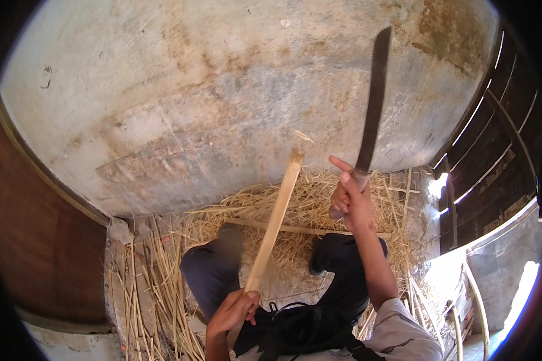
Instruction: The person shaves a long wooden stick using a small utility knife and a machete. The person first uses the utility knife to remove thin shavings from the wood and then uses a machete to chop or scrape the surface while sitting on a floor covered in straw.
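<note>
My left hand (235, 310) grips the lower end of a long pale wooden strip (275, 218), which slants up and away over my knees toward the wall. Its far tip (295, 157) is split and frayed. My right hand (350, 197) is raised and closed on the handle of a long dark curved blade (373, 102), index finger sticking out. The blade points upward, to the right of the strip's tip and clear of it. My dark-trousered legs (214, 271) are below, with a black shoe (324, 256) resting on the shavings.
A stained grey plaster wall (223, 90) fills the view ahead. Pale wood shavings and thin slivers (307, 204) cover the ground. Loose split strips (138, 301) lie at the left. A dark slatted wooden door (494, 156) stands right; a brown panel (42, 240) left.
</note>
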A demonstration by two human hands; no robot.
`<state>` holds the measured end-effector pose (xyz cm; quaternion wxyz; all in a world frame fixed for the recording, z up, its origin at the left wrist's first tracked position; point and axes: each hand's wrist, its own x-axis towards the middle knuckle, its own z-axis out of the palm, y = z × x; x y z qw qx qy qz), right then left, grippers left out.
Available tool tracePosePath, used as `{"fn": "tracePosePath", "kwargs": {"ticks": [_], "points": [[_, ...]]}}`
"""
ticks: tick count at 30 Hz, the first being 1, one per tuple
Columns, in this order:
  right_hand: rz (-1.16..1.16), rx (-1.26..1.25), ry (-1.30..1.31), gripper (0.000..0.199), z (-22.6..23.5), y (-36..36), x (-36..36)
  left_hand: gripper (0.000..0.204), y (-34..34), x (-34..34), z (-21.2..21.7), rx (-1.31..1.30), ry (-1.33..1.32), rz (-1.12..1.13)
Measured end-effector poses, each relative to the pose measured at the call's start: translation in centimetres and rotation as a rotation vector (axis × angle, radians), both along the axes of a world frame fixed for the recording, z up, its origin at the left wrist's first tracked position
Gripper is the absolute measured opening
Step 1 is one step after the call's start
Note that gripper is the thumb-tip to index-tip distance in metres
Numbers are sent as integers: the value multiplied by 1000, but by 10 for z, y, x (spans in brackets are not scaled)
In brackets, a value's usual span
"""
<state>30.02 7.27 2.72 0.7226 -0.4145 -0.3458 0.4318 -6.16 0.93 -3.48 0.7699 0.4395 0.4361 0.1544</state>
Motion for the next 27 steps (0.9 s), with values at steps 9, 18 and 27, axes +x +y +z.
{"fn": "tracePosePath", "kwargs": {"ticks": [9,18,27], "points": [[124,-94,-107,51,14,22,-18,28,4,0,-14,91,1,-33],[33,-165,-207,23,3,24,-23,20,9,-1,-25,394,-5,40],[-84,-103,-335,28,21,18,-26,20,21,75,7,1033,304,130]]}}
